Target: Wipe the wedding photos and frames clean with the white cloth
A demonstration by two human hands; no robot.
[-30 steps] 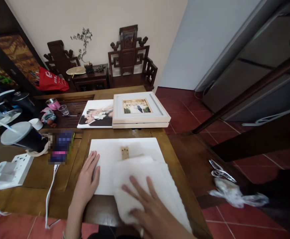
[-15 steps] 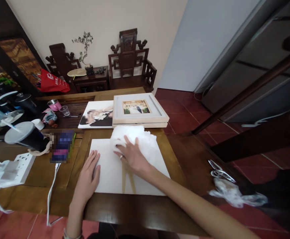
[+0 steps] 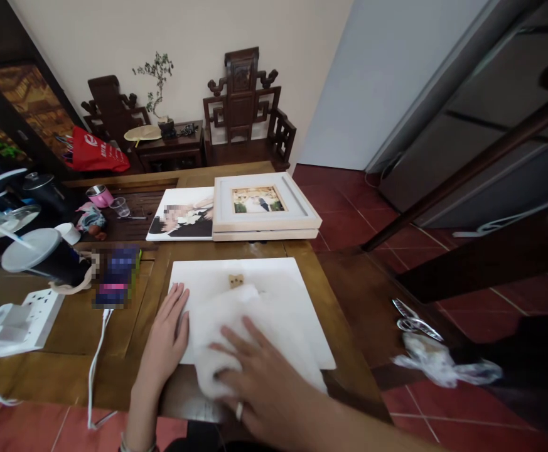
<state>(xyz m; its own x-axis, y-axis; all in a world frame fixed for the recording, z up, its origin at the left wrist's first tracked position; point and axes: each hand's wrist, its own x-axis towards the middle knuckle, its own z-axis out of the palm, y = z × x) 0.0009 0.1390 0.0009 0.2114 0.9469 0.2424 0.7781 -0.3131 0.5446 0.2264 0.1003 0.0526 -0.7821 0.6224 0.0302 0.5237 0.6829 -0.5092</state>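
Observation:
A white square board [image 3: 283, 282] lies flat on the wooden table [image 3: 76, 339], with a small wooden hanger piece [image 3: 236, 280] near its far edge. My left hand [image 3: 166, 339] rests open and flat on the board's left edge. My right hand [image 3: 250, 383], a ring on one finger, presses a white cloth [image 3: 217, 326] down on the near part of the board, fingers spread over it.
Behind the board lie a framed photo [image 3: 259, 207] stacked on another frame and a photo canvas [image 3: 184, 216]. A power strip [image 3: 24, 320], cables, a phone [image 3: 116, 276] and cups crowd the left. Scissors [image 3: 412, 317] and crumpled plastic [image 3: 438, 367] lie at right.
My right hand has drawn the cloth from the board's far edge back toward me, to the near edge. The left hand has stayed on the board's left edge.

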